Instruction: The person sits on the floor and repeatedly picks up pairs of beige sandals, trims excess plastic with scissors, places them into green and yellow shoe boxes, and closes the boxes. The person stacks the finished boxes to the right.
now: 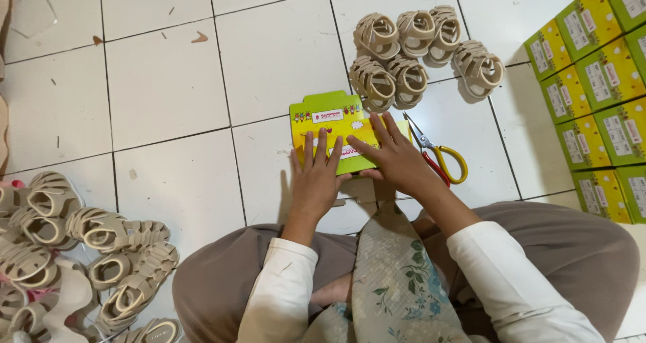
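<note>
left hand [314, 181] and right hand [397, 158] spread flat on green-yellow box [330, 117], scissors [437, 156] beside

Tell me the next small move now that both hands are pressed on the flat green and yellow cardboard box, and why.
Probably fold up a side panel of the flat green and yellow cardboard box. It lies unfolded on the white tiled floor, with the left hand and right hand spread flat on it. Beige strappy sandals wait just beyond it, and finished green boxes are stacked to the right.
</note>
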Tool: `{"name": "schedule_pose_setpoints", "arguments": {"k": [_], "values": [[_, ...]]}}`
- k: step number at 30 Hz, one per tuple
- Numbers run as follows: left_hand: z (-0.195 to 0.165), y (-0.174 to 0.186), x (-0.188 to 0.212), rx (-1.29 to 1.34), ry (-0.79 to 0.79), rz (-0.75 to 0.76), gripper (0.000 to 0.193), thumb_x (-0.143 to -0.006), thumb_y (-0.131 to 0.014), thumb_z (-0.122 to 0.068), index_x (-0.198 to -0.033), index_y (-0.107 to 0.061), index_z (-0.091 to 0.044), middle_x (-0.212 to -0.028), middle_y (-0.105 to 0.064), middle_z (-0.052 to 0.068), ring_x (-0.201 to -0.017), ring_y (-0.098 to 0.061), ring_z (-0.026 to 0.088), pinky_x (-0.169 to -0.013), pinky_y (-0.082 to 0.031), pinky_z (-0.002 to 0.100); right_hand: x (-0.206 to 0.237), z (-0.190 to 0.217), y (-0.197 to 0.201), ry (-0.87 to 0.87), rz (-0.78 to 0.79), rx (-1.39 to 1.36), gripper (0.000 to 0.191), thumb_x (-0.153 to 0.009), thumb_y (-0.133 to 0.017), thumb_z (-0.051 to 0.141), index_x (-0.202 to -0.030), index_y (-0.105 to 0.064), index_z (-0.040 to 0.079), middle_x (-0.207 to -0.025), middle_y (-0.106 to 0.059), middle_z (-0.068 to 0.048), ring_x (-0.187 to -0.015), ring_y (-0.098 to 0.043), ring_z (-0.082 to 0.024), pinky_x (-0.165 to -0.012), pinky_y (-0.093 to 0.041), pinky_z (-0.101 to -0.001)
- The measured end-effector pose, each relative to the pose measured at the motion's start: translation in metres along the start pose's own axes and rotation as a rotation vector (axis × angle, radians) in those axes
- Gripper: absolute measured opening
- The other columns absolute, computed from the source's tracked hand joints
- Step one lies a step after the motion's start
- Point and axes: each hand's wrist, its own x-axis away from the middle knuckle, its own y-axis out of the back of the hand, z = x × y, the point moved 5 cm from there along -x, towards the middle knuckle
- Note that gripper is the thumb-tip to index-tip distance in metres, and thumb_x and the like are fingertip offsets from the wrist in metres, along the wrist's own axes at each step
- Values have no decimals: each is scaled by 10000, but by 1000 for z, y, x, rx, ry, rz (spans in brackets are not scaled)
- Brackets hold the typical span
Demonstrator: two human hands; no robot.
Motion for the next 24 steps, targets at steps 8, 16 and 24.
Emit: {"name": "schedule_pose_setpoints", "arguments": {"k": [8,16,24], "values": [[-19,8,4,-140,110,182,1014,-757,-772,-477,-1602,-267,-235,-1701,-112,93,-1546,38,419,-1155,-12,752,15,27,-29,-111,101,340,1053,-760,-834,284,-1629,-238,277,-1670,-104,-258,-1536,-130,-466,-1119,-327,-661],[6,30,-10,281,119,-7,1009,-540,-942,-385,-1437,-503,-247,-1514,-409,119,-1415,-306,443,-1178,-287,600,32,-8,-4,-260,-397,-390,1202,-774,-912,325,-1631,-92,130,-1687,-114,-279,-1546,-155,-484,-1207,-275,-596],[-64,55,23,401,-33,-538,906,-711,-927,-329,-1451,-441,-137,-1579,-328,218,-1419,-312,489,-1186,-277,612,58,-13,-31,-726,-276,-1590,1180,-777,-789,195,-1576,77,254,-1366,-495,-166,-1149,-595,-282,-885,-559,-441]]}}
